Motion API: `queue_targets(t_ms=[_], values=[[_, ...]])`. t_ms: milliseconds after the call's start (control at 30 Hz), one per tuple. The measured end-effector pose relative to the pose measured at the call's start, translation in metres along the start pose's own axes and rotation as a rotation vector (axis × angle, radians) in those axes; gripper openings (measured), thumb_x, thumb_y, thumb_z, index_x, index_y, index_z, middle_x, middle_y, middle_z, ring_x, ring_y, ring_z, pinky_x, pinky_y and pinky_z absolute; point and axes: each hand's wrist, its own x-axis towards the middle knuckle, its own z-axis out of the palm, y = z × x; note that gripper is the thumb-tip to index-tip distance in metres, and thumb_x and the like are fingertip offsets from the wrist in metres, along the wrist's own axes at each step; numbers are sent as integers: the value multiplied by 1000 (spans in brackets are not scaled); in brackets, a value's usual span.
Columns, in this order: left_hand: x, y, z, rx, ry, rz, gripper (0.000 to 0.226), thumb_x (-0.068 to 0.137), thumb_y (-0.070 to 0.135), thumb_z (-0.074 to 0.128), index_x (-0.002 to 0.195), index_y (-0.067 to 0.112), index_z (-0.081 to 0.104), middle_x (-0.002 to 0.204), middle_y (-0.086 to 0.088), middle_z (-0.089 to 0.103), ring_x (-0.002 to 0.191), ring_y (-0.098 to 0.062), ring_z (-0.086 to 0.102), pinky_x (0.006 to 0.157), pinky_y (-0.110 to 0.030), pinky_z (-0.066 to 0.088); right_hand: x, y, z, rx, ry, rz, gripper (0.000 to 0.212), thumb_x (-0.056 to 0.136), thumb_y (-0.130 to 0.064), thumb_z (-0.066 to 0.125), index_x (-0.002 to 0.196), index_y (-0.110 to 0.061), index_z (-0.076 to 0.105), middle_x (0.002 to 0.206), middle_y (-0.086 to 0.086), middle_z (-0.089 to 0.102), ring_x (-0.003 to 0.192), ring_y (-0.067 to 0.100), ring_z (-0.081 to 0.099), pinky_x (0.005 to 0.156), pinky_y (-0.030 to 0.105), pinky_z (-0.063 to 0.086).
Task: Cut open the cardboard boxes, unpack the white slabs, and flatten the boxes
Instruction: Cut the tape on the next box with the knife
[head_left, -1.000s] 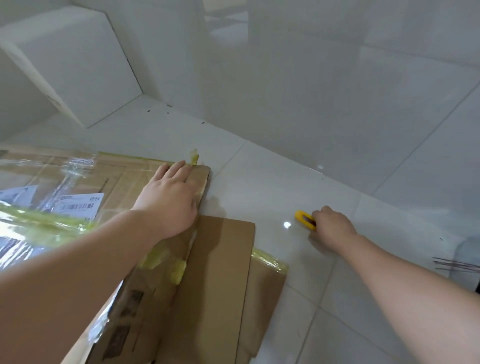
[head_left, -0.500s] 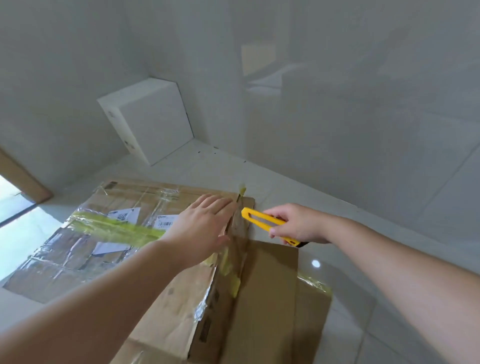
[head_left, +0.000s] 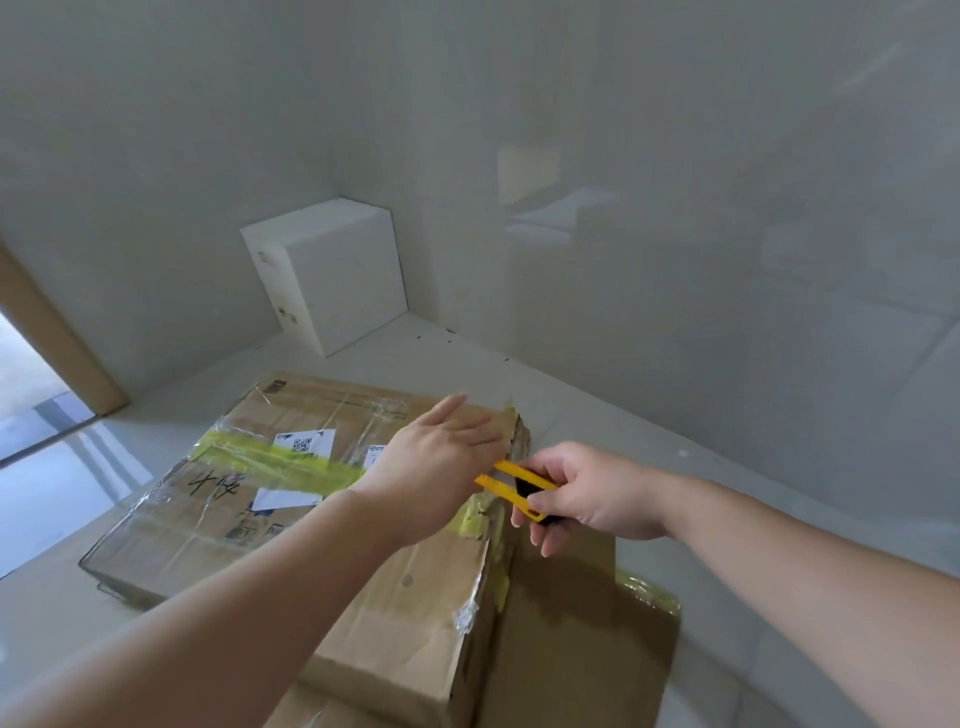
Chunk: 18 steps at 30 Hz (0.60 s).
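Note:
A taped cardboard box with yellow tape and white labels lies on the floor in front of me. My left hand rests flat on its top near the far right corner, fingers straight. My right hand grips a yellow box cutter at the box's right edge, its tip pointing toward my left hand. A flattened piece of cardboard lies under and to the right of the box. White slabs stand stacked in the corner of the room.
Glossy white floor tiles spread to the right and behind the box. Tiled walls meet in the corner behind the slabs. A wooden door frame stands at the far left.
My right hand picked the yellow cutter up from the floor and brought it to the box's right edge. The camera tilted up, showing the corner and the slabs. My left hand stayed on the box.

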Motion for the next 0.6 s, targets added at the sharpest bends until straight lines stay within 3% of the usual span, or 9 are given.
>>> queue_targets(t_ms=[67,167,200,267,367,433,500,600], values=[[-5,-4,-2,-100,133,-193,62,82,24,70,138,23,46,145,5,43,137,-19,33,117,-34,12,7,0,8,66,173,-27,15,98,2,44,104,12,54,87,19,57,67,22,60,62,32,57],[-21,-5,-1,-463,286,-590,39,84,17,64,123,18,59,119,4,58,114,-19,52,92,-29,41,15,2,8,254,395,-86,21,100,-8,45,88,7,55,76,19,57,55,21,57,53,33,57],[-28,-3,3,-481,242,-621,30,87,20,59,117,19,63,113,6,60,108,-18,54,85,-27,43,17,3,7,297,439,-104,25,100,-11,47,85,6,56,73,18,58,52,20,56,50,32,55],[-41,1,17,-393,63,-544,30,92,30,52,121,24,60,121,9,57,113,-14,52,86,-27,45,21,9,10,346,499,-121,29,99,-18,50,81,4,57,67,14,58,46,18,54,46,30,52],[-56,7,37,-366,-182,-435,50,94,47,46,140,27,41,147,10,37,134,-11,33,105,-28,32,29,22,17,349,619,-99,30,97,-26,54,76,-5,59,61,9,59,41,17,48,43,29,47],[-60,10,48,-354,-249,-391,63,92,58,41,146,25,30,156,6,22,142,-13,17,113,-29,17,33,32,15,328,704,-64,31,96,-32,56,76,-8,59,59,8,57,39,17,42,43,28,42],[-62,14,54,-321,-298,-402,75,89,67,35,149,24,19,159,3,11,145,-14,6,116,-30,6,34,42,12,333,778,-37,34,94,-36,57,76,-8,61,57,7,55,38,17,41,43,29,39],[-64,20,62,-270,-362,-416,86,85,74,27,152,22,8,160,3,1,146,-13,-3,117,-35,-2,31,55,9,374,829,18,37,93,-38,59,77,-5,61,56,6,57,39,17,45,45,30,47]])
